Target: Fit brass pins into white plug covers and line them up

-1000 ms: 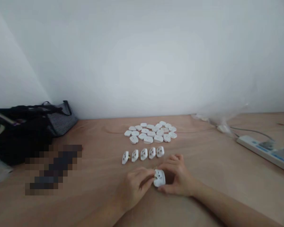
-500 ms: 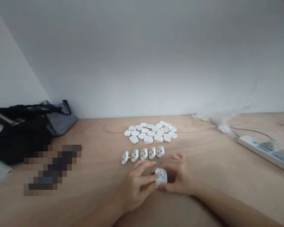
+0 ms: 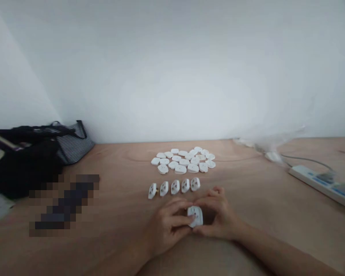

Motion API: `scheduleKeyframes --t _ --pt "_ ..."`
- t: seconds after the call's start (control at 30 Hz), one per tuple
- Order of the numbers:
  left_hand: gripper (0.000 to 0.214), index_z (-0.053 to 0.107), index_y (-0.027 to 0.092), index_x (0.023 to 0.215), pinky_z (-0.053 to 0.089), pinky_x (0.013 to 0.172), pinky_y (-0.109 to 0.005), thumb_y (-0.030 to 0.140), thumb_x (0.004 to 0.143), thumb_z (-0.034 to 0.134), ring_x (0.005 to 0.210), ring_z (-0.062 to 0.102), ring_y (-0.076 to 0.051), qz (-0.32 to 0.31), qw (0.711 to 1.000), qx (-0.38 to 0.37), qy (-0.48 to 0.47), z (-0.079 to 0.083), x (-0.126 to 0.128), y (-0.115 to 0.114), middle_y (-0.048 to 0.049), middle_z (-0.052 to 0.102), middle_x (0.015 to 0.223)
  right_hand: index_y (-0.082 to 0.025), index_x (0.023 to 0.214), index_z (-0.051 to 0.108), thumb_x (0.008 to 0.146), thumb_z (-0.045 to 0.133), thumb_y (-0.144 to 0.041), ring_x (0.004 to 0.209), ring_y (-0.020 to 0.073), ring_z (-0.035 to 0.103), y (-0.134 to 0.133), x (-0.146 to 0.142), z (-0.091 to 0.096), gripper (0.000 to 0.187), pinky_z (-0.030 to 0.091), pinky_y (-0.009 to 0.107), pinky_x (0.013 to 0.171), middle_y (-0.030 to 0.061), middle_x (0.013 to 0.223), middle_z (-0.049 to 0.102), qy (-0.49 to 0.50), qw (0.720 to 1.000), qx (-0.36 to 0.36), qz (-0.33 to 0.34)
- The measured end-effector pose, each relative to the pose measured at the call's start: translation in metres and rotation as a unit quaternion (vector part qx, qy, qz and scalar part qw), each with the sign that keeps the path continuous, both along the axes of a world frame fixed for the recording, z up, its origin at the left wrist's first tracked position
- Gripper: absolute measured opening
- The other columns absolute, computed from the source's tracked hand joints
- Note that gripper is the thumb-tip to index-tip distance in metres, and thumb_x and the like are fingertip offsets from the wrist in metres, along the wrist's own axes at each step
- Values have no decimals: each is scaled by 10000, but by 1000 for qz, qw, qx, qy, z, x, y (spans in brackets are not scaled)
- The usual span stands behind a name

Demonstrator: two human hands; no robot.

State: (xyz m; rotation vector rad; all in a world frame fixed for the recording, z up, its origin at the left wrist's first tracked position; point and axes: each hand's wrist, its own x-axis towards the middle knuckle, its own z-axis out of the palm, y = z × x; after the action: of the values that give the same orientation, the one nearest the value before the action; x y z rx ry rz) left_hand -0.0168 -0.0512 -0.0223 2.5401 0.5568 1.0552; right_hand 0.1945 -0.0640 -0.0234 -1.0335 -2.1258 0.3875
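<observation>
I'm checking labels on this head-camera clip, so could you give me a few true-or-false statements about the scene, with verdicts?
1. The left hand and right hand hold one white plastic plug part between them. True.
2. The row of plug parts has eight pieces. False: it has five.
3. The loose pile of plug parts lies beyond that row, farther from the hands. True.
4. The power strip lies on the left of the wooden tabletop. False: it lies on the right.
5. A black bag and a striped bag sit on the left, by the wall. True.
</observation>
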Motion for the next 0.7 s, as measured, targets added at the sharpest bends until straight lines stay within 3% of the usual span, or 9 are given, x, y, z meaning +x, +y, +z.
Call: scheduleKeyframes --t 0.07,0.2,0.3,0.47,0.6,0.7 --pt "277 648 231 1080 461 925 -385 197 806 650 1077 544 -239 11 1000 -3 8 2 0 -2 -88 608 1150 -270 960 647 592 734 -504 804 221 578 0 -1 2 444 269 408 837 2 822 704 -1 1000 0 0" --pt "455 554 205 1168 448 946 -384 291 749 709 1071 544 -247 94 995 -36 21 2 -4 0 -89 602 1136 -268 943 658 616 716 -497 834 232 572 3 5 4 404 266 414 856 15 843 698 -29 1000 9 -6" --pt "420 574 200 1143 446 950 -407 288 750 692 1096 535 -262 131 986 -69 72 0 -7 4 -92 599 1156 -251 936 662 634 708 -472 809 226 568 6 14 3 378 262 413 854 23 815 690 -38 998 39 -27" --pt "342 598 223 1180 417 985 -418 250 839 581 1156 510 -254 108 980 -70 153 -4 -5 6 -81 572 1251 -241 943 649 637 728 -408 799 214 567 11 24 0 357 252 409 841 14 801 683 -34 996 69 -49" --pt "225 681 194 1033 486 889 -356 232 846 562 1001 605 -221 119 983 -65 122 -7 -5 6 -76 661 1083 -247 945 650 623 727 -409 791 214 572 12 23 -1 369 262 413 846 10 803 676 -55 995 68 -38" --pt "173 703 179 943 515 801 -331 216 798 617 891 636 -215 167 979 -67 99 -8 -5 7 -72 683 981 -252 936 654 619 722 -423 780 214 566 12 21 -1 366 266 414 842 8 791 675 -62 996 57 -25"
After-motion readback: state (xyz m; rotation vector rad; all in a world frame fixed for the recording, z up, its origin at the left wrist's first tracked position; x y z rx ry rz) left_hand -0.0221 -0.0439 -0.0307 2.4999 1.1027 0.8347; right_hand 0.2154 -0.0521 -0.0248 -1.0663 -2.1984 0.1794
